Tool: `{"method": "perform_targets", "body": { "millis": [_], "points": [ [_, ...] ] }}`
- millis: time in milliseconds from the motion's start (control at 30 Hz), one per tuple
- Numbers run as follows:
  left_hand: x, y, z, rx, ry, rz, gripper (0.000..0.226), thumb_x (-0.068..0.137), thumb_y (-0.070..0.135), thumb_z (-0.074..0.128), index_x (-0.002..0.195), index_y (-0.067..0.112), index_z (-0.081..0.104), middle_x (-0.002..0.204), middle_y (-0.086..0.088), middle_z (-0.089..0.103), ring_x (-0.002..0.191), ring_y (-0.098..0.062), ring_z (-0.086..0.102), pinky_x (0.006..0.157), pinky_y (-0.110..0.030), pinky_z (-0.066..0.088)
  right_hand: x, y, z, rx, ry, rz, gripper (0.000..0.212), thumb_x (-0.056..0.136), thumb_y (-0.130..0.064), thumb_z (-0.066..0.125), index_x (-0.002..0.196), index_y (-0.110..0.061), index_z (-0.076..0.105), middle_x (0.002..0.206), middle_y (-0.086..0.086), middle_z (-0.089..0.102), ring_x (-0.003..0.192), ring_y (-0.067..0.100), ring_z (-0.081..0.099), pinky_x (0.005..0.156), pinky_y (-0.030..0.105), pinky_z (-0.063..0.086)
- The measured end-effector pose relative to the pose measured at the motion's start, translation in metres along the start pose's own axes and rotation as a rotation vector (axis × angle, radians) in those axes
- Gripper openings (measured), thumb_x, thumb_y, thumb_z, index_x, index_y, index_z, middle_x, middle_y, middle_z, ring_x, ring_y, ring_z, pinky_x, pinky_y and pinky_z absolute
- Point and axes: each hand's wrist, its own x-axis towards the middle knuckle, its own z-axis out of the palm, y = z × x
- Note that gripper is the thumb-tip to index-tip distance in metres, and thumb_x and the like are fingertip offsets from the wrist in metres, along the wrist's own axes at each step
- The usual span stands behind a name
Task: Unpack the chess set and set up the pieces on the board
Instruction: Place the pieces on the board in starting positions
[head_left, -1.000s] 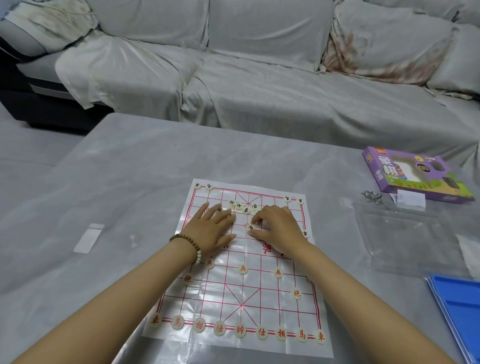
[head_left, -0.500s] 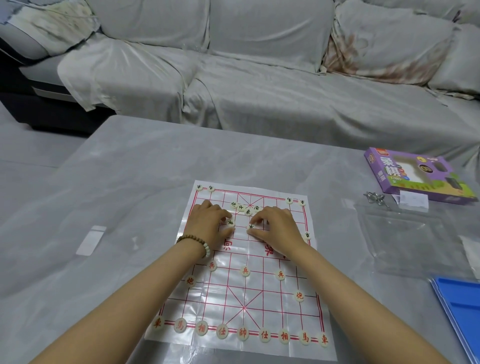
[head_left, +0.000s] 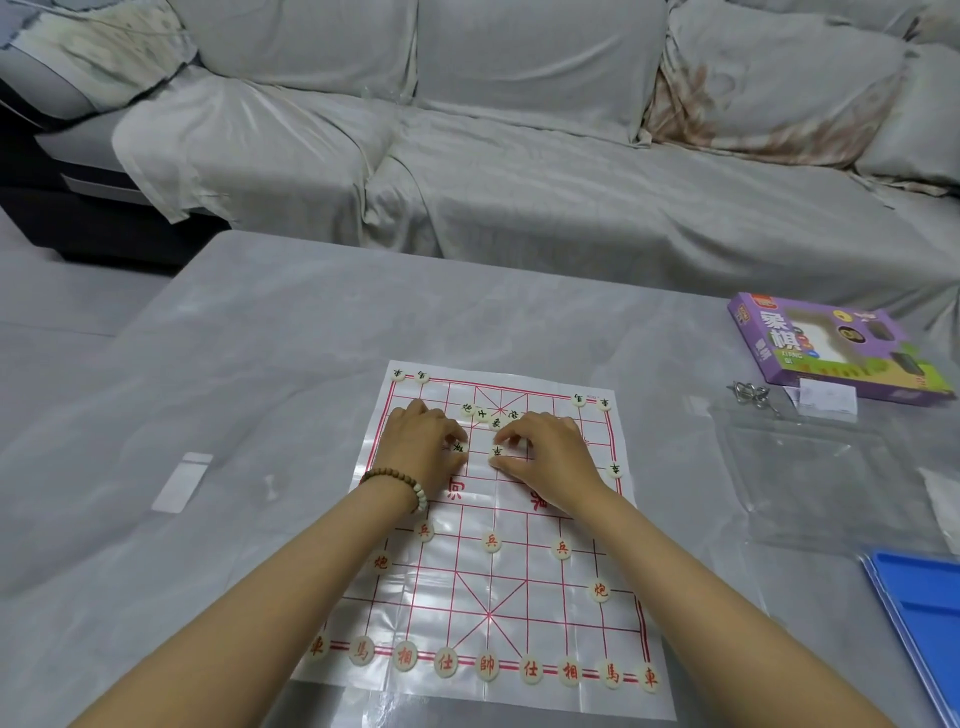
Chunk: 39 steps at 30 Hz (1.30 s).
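The thumb and forefinger of the right hand (head_left: 550, 462) are curled in and pinch a black piece (head_left: 497, 451) that sits on the far half of the board (head_left: 545, 613), just past the middle band with the big red characters. Right beside it the left hand (head_left: 421, 447) lies knuckles up with its fingers bent down. A second black piece (head_left: 458, 447) shows at its fingertips, but from here I cannot tell whether they grip it or only touch it. A wooden bead bracelet (head_left: 400, 480) circles that wrist.

Just beyond both hands a small cluster of black pieces (head_left: 480, 414) lies bunched together off the grid points. Two more stand in each far corner, and one sits at the right edge (head_left: 615, 470). On the near half the red pieces (head_left: 487, 666) stand in order: a full row along the near edge, two cannons above it, and three soldiers in view near the forearms.

The board is a thin glossy sheet on a grey table (head_left: 260, 364). To the right lie a clear plastic tray (head_left: 815, 478), a purple box (head_left: 831, 353), a small metal ring thing (head_left: 750, 392) and the corner of a blue tray (head_left: 930, 613). A white strip (head_left: 182, 482) lies to the left, and a covered sofa (head_left: 519, 156) stands behind.
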Motion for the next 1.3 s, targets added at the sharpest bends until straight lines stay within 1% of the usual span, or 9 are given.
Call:
{"method": "perform_targets", "body": {
  "millis": [100,267,400,500,633,900,1033,1200,1300],
  "points": [
    [-0.006,-0.012,-0.007,0.009,-0.021,0.030,0.025,0.089,0.035,0.054,0.113,0.032,0.061,0.113,0.009,0.061,0.107,-0.015,0.043,0.090,-0.027,0.030,-0.003,-0.002,-0.004,0.025,0.030,-0.015,0.037,0.084,-0.045,0.064,0.116,-0.027,0.062,0.115,-0.009,0.062,0.103,0.010,0.051,0.096,0.028,0.031],
    [-0.016,-0.035,-0.013,-0.041,-0.002,-0.033,0.030,0.086,0.037,0.060,0.116,0.034,0.059,0.111,0.011,0.063,0.106,-0.014,0.046,0.092,-0.028,0.034,-0.004,-0.013,-0.004,0.072,0.063,-0.066,0.031,0.085,-0.043,0.064,0.112,-0.027,0.063,0.110,-0.009,0.062,0.090,0.002,0.043,0.092,0.025,0.029],
    [-0.015,-0.036,-0.014,-0.063,0.047,-0.106,0.032,0.082,0.044,0.064,0.110,0.030,0.061,0.100,0.012,0.065,0.101,-0.012,0.048,0.088,-0.027,0.036,-0.004,-0.015,0.000,0.069,0.052,-0.051,0.031,0.086,-0.042,0.063,0.112,-0.027,0.063,0.113,-0.009,0.062,0.093,0.002,0.043,0.096,0.028,0.031],
    [-0.013,-0.033,-0.012,-0.001,0.032,-0.119,0.033,0.082,0.048,0.063,0.107,0.028,0.064,0.101,0.009,0.067,0.103,-0.013,0.049,0.090,-0.028,0.038,-0.005,-0.011,0.002,0.046,0.043,-0.039,0.029,0.085,-0.044,0.063,0.110,-0.028,0.064,0.110,-0.010,0.063,0.092,0.003,0.045,0.098,0.030,0.033],
    [-0.010,-0.027,-0.009,-0.062,0.015,-0.100,0.032,0.083,0.045,0.063,0.111,0.028,0.064,0.101,0.011,0.067,0.104,-0.013,0.049,0.090,-0.028,0.036,-0.006,-0.006,0.002,0.049,0.060,-0.034,0.028,0.086,-0.043,0.063,0.110,-0.028,0.064,0.111,-0.011,0.063,0.092,-0.001,0.040,0.097,0.028,0.032],
    [-0.009,-0.026,-0.007,-0.103,0.051,-0.132,0.032,0.082,0.046,0.064,0.108,0.028,0.065,0.098,0.011,0.067,0.100,-0.012,0.049,0.086,-0.027,0.037,-0.006,-0.004,0.001,0.066,0.075,-0.022,0.029,0.085,-0.043,0.064,0.110,-0.028,0.065,0.110,-0.011,0.063,0.090,0.001,0.042,0.099,0.029,0.032],
    [-0.008,-0.026,-0.007,-0.141,0.060,-0.136,0.032,0.083,0.044,0.064,0.110,0.028,0.066,0.099,0.009,0.068,0.101,-0.013,0.050,0.087,-0.027,0.037,-0.007,-0.004,0.000,0.086,0.100,-0.011,0.031,0.085,-0.043,0.065,0.111,-0.027,0.065,0.108,-0.009,0.063,0.091,0.002,0.044,0.096,0.028,0.032],
    [-0.009,-0.025,-0.008,-0.158,0.055,-0.134,0.031,0.082,0.043,0.065,0.110,0.028,0.066,0.100,0.009,0.068,0.102,-0.014,0.049,0.087,-0.027,0.035,-0.004,0.001,-0.006,0.130,0.145,0.020,0.025,0.085,-0.040,0.065,0.106,-0.026,0.066,0.105,-0.008,0.064,0.090,0.004,0.045,0.097,0.031,0.031],
    [-0.009,-0.026,-0.007,-0.154,0.055,-0.130,0.031,0.083,0.043,0.064,0.110,0.028,0.066,0.101,0.009,0.068,0.102,-0.014,0.049,0.089,-0.027,0.037,-0.003,0.004,-0.009,0.156,0.160,0.031,0.023,0.084,-0.039,0.067,0.103,-0.027,0.067,0.099,-0.011,0.062,0.088,0.004,0.047,0.097,0.032,0.032]
  ]
}}
